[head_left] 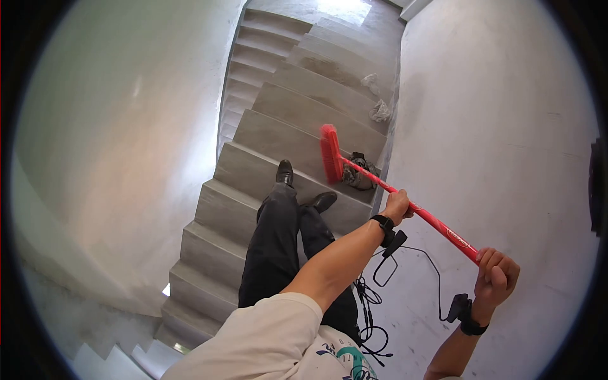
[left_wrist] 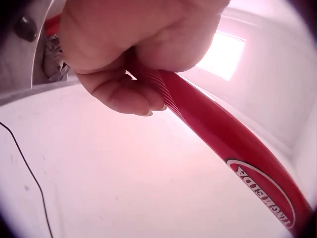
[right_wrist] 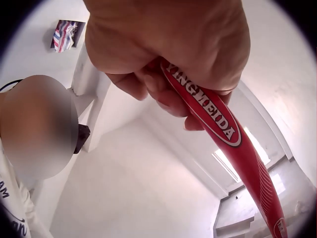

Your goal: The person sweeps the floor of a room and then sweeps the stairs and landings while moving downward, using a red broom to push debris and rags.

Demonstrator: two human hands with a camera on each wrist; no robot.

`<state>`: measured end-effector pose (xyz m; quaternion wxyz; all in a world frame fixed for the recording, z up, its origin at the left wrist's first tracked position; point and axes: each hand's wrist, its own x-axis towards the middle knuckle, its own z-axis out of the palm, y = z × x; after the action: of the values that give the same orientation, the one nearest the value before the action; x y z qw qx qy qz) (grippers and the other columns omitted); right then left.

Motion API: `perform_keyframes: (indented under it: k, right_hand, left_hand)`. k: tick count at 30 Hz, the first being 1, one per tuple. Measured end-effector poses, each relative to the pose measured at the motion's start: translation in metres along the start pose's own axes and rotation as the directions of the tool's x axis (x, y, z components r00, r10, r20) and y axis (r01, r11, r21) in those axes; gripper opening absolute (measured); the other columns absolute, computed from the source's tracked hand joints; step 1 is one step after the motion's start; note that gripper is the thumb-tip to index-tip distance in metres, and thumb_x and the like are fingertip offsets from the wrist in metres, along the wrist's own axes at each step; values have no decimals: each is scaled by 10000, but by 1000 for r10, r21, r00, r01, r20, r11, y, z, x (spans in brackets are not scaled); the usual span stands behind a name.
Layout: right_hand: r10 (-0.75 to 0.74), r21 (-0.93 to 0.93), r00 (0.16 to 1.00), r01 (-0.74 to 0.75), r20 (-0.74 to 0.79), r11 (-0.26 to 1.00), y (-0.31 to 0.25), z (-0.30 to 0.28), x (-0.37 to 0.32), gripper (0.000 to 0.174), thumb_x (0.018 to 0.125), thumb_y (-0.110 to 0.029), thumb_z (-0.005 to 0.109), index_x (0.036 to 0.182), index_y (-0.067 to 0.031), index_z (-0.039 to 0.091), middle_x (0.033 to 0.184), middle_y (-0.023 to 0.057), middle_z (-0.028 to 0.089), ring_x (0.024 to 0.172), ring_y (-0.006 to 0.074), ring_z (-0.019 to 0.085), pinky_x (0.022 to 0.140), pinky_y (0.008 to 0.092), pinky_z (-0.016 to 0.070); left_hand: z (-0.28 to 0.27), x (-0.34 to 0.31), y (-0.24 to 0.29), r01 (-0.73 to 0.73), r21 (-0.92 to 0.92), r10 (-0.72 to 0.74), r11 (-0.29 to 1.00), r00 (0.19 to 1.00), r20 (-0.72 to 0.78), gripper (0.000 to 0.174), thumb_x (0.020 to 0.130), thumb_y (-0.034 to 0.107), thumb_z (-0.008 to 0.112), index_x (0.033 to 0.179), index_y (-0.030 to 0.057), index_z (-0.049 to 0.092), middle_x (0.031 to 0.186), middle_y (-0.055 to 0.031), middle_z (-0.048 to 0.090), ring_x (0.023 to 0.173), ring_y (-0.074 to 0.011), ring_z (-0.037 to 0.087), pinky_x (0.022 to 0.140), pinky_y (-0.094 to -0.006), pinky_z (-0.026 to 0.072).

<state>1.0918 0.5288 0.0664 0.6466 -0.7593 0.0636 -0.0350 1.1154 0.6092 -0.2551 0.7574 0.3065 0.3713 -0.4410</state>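
Observation:
A red broom (head_left: 330, 155) is held slantwise across the stairs, its bristle head over a step near the shoes. Partway along the red handle (left_wrist: 213, 124), my left hand (head_left: 398, 206) grips it, fingers curled round, as the left wrist view (left_wrist: 124, 54) of that hand also shows. My right hand (head_left: 497, 275) grips the handle's upper end, just past the oval brand label (right_wrist: 208, 109). Behind the lower handle lies a crumpled grey-and-dark bundle (head_left: 360, 174), partly covered by the broom in the head view.
Grey stairs (head_left: 278, 136) descend ahead, between a pale wall (head_left: 126, 126) and a white wall (head_left: 481, 114). Dark shoes (head_left: 285, 172) stand on the steps. Crumpled pale litter (head_left: 380, 111) lies near the right wall. Black cables (head_left: 373, 316) hang beside the body.

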Motion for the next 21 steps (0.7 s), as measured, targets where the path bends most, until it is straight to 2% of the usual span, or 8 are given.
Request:
perform_keyframes:
  k: [2, 6, 9, 11, 14, 16, 18, 21]
  right_hand:
    - [-46, -47, 999, 45, -15, 998, -5, 2, -10, 288, 750, -92, 520, 565, -101, 300, 475, 7, 332, 453, 120, 323, 604, 341, 390]
    - [-51, -6, 994, 51, -100, 999, -21, -29, -25, 345, 784, -153, 566, 566, -115, 302, 470, -1, 355, 442, 118, 336, 585, 322, 370]
    - [-17, -9, 994, 16, -108, 1000, -62, -74, -27, 387, 820, -212, 590, 572, -137, 303, 475, -14, 358, 437, 104, 324, 577, 298, 356]
    - [12, 145, 978, 19, -208, 989, -83, -103, -23, 406, 848, -251, 589, 579, -155, 302, 483, -20, 336, 438, 94, 306, 572, 283, 353]
    - [65, 245, 981, -19, -183, 969, -92, -124, 2, 417, 870, -277, 580, 586, -163, 297, 493, -21, 312, 452, 94, 294, 574, 267, 350]
    - [43, 217, 982, -3, -181, 976, -79, -119, 13, 422, 879, -284, 578, 582, -159, 306, 476, -23, 327, 425, 95, 307, 540, 271, 353]
    - [61, 223, 996, -73, 62, 972, -47, -107, 37, 417, 876, -272, 576, 576, -147, 315, 448, -24, 332, 387, 97, 316, 497, 281, 358]
    - [134, 215, 990, -122, -39, 969, 2, -74, 79, 420, 869, -270, 573, 559, -138, 321, 427, -22, 343, 360, 98, 329, 468, 278, 361]
  left_hand:
    - [8, 1, -1, -77, -5, 77, 997, 997, 11, 323, 919, 244, 364, 785, -9, 513, 671, -150, 589, 494, -240, 573, 464, -367, 527]
    - [28, -21, 10, -25, -37, 31, 999, 984, 175, 317, 928, 266, 417, 820, -7, 538, 685, -132, 605, 548, -217, 619, 528, -340, 564]
    - [65, -55, 15, 82, 4, -80, 997, 962, 261, 357, 973, 321, 425, 856, 5, 545, 762, -120, 629, 667, -215, 664, 629, -327, 583]
    - [86, -73, 19, 193, 29, -192, 981, 925, 327, 364, 995, 344, 419, 890, 22, 551, 833, -109, 636, 767, -213, 674, 683, -319, 576]
    - [105, -77, 12, 328, -4, -316, 945, 912, 261, 343, 991, 326, 410, 882, 32, 548, 829, -105, 637, 776, -223, 671, 697, -332, 579]
    - [95, -71, 1, 379, -19, -365, 925, 903, 227, 322, 982, 305, 402, 882, 33, 543, 830, -107, 635, 774, -228, 669, 701, -335, 579]
    - [78, -51, -8, 432, -65, -415, 899, 892, 178, 263, 943, 239, 372, 883, 29, 519, 830, -118, 634, 747, -233, 658, 701, -339, 576]
    - [61, 13, -12, 393, -112, -388, 913, 919, 70, 172, 909, 177, 399, 851, 40, 485, 747, -87, 590, 661, -198, 624, 610, -324, 565]
